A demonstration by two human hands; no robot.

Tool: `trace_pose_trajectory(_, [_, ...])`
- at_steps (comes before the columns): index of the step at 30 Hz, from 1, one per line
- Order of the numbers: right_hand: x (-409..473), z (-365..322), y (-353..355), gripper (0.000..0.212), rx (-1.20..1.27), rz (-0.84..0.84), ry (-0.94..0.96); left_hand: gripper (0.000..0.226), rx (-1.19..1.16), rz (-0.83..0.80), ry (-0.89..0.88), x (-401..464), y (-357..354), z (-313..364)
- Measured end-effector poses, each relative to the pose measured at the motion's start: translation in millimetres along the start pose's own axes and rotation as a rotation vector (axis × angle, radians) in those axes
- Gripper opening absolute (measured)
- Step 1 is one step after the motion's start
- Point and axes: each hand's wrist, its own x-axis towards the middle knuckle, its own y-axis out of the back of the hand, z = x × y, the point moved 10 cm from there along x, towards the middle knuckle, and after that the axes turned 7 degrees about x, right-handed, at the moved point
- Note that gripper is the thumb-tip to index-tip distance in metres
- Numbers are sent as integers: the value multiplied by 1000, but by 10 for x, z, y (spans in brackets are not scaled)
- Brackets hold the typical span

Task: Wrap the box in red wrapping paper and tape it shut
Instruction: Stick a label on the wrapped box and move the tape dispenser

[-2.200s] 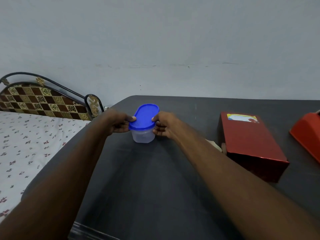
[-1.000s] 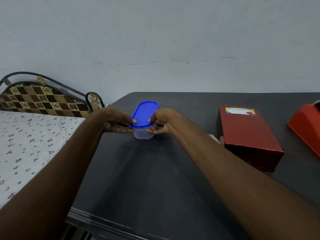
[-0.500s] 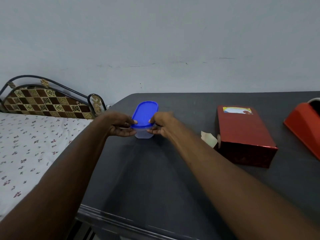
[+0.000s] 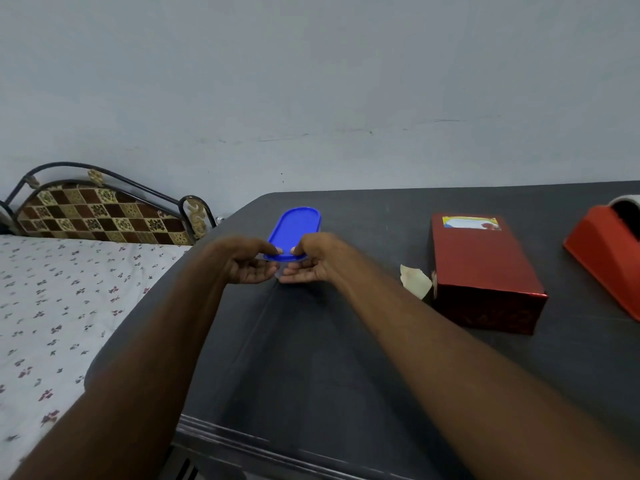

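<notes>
Container body [image 4: 281, 269] mostly hidden behind both hands; red dispenser [image 4: 609, 258] cut by right edge.

L hand [image 4: 247, 261] & R hand [image 4: 311, 259] on blue-lidded container [image 4: 294, 232], red-wrapped box [image 4: 485, 271] to the right, dark table [image 4: 346, 358].

At frame centre your left hand [image 4: 247, 263] and right hand [image 4: 313, 259] are flanking the lidded container [image 4: 294, 233] sitting on the table [image 4: 311, 358]; the box [image 4: 483, 271] is lying right of it, the bed [image 4: 62, 299] far left
</notes>
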Motion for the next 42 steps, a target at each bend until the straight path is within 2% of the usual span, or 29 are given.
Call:
trace_pose_trajectory(2, [-9, -4, 4, 32, -12, 9, -1, 53, -26, 0, -19, 34, 13, 1])
trace_pose_trajectory(5, [-16, -7, 6, 37, -2, 11, -1, 61, -24, 14, -38, 75, 33, 10])
trace_pose_trajectory(9, [12, -12, 69, 35, -19, 14, 28, 38, 2, 29, -14, 70, 31, -41])
trace_pose_trajectory(12, [40, -35, 156, 34, -124, 35, 51, 25, 116, 66, -29, 39, 99, -8])
trace_pose_trajectory(16, [143, -249, 385, 36, -297, 222, 219, 39, 152, 195, -135, 107, 253, 160])
trace_pose_trajectory(19, [193, -444, 493, 26, -407, 392, 392, 31, 83, 295, -238, 114, 280, 270])
trace_pose_trajectory(21, [297, -453, 484, 20, -375, 408, 406, 19, 45, 315, -280, 144, 258, 306])
trace_pose_trajectory(24, [413, -415, 515, 13, -234, 409, 333, 15, -8, 330, -268, 234, 279, 289])
trace_pose_trajectory(29, [528, -484, 550, 28, -192, 471, 339, 14, -47, 380, -249, 305, 371, 324])
trace_pose_trajectory(32, [565, -515, 449, 15, -239, 455, 377, 14, -39, 376, -262, 336, 426, 362])
trace_pose_trajectory(40, [866, -549, -173, 27, -173, 271, 353, 25, -2, 452, -215, 614, 952, 406])
trace_pose_trajectory(42, [968, -579, -267, 20, -183, 265, 364, 26, 3, 461, -217, 682, 1092, 426])
